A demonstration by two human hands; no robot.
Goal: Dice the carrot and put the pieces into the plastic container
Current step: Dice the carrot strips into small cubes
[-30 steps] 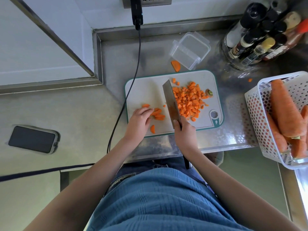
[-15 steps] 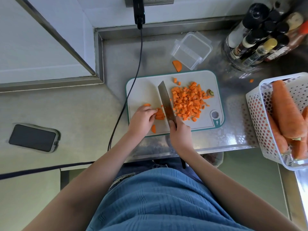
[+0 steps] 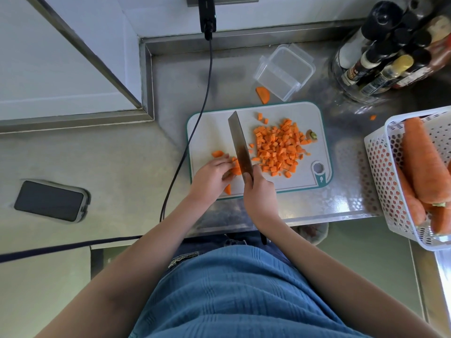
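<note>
Right hand [image 3: 260,191] is wrapped around the handle of the cleaver [image 3: 239,145], blade down on the cutting board [image 3: 210,128]. Left hand [image 3: 211,176], fingers curled, pins carrot slices [image 3: 235,169] right against the blade. Big diced carrot pile [image 3: 278,148] sits to the blade's right; the plastic container [image 3: 284,70] is just behind the board, with no dice in it

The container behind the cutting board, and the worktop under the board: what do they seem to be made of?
The container looks like clear, glossy plastic: the worktop shows through its walls, and it has a moulded rim. The worktop looks like stainless steel with an embossed, shiny finish: it is grey, reflects light in patches, and shows a raised pattern near the cutting board.
</note>
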